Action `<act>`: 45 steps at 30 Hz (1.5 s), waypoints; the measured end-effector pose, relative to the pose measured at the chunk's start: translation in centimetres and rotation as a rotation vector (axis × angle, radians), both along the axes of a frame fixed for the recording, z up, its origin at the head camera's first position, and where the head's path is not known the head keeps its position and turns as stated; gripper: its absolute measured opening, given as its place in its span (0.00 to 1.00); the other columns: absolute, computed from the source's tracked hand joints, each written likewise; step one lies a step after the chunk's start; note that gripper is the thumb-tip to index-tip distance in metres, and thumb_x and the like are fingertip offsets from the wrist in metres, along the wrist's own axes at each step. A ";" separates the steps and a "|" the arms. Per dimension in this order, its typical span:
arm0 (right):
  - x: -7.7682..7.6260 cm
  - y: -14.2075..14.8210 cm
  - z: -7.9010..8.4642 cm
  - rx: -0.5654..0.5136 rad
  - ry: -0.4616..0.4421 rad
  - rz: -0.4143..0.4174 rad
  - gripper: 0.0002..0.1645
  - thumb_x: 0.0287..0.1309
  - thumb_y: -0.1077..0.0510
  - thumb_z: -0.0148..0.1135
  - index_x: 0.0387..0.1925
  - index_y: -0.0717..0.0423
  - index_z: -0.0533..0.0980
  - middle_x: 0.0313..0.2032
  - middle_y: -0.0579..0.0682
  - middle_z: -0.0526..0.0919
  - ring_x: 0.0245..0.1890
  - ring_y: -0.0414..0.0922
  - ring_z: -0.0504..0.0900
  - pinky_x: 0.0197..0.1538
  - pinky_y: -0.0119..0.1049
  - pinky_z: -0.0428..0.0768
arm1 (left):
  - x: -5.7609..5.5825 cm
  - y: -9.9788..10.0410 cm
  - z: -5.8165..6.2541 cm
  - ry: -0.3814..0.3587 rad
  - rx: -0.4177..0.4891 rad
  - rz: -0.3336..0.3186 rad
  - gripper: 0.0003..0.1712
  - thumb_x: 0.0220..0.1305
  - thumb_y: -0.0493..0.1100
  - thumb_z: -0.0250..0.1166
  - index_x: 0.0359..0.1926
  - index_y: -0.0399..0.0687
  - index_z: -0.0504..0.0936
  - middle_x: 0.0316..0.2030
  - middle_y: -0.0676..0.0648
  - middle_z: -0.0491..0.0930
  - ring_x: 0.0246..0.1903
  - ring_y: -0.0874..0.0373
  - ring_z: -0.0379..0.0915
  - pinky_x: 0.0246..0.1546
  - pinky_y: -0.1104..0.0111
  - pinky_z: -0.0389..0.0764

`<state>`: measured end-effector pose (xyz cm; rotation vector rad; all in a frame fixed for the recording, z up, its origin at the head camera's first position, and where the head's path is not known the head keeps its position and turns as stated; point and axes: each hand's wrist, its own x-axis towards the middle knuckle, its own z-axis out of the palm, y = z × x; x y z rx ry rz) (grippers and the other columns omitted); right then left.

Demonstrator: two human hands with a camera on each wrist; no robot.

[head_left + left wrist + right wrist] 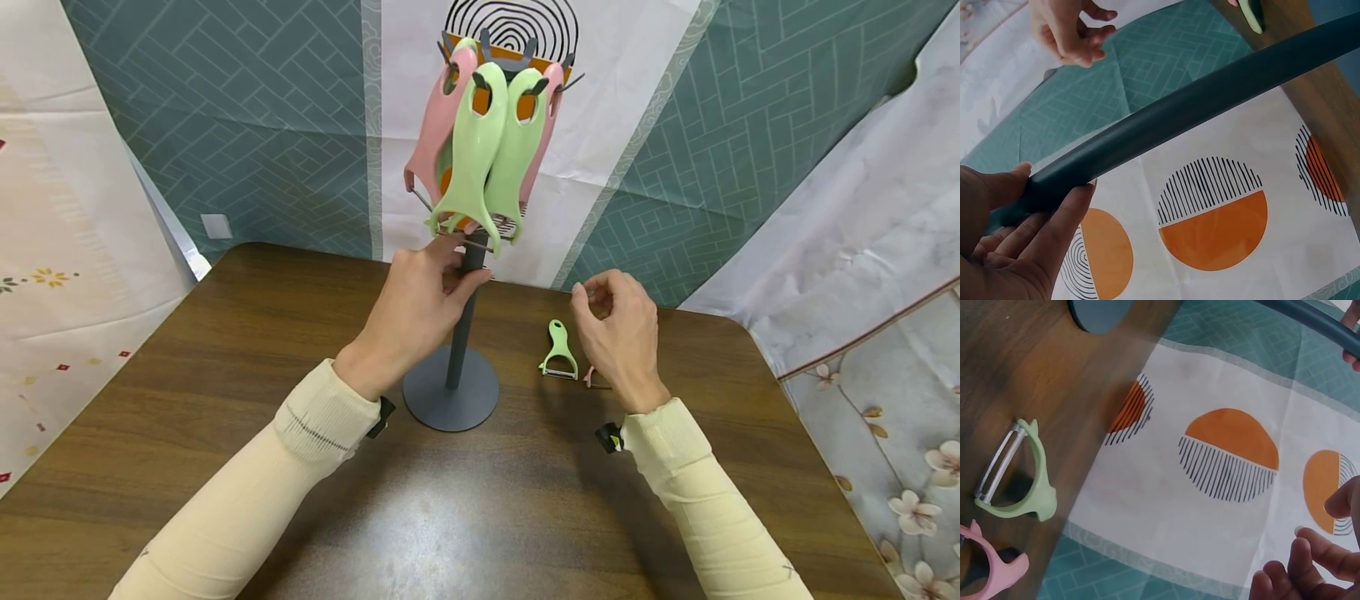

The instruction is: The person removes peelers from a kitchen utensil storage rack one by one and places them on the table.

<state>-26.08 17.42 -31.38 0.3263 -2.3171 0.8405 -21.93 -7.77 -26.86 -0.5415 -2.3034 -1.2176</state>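
Observation:
A dark grey stand with a slim post (pixel 459 342) and round base (pixel 450 404) is upright on the table. My left hand (pixel 416 292) grips the post just below the hanging peelers; thumb and fingers wrap it in the left wrist view. Several peelers hang from hooks at the top, among them a green peeler (pixel 480 125) in front and a pink peeler (pixel 442 117) at the left. My right hand (pixel 621 333), empty with fingers loosely bent, hovers right of the stand. Below it lie a green peeler (pixel 1044 481) and a pink peeler (pixel 1007 569), the latter partly hidden in the head view.
The brown wooden table (pixel 180 400) ends at a patterned cloth backdrop (pixel 285 142) close behind the stand. A white flowered cloth (pixel 892 450) hangs along the right side, and another pale cloth (pixel 82 250) borders the left.

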 end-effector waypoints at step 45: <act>0.6 -1.2 3.4 -0.107 0.096 0.090 0.11 0.66 0.54 0.62 0.35 0.59 0.81 0.29 0.53 0.79 0.33 0.49 0.79 0.36 0.32 0.77 | 0.2 0.0 0.2 -0.047 0.029 0.011 0.10 0.64 0.40 0.73 0.44 0.41 0.86 0.42 0.41 0.90 0.42 0.55 0.89 0.41 0.63 0.88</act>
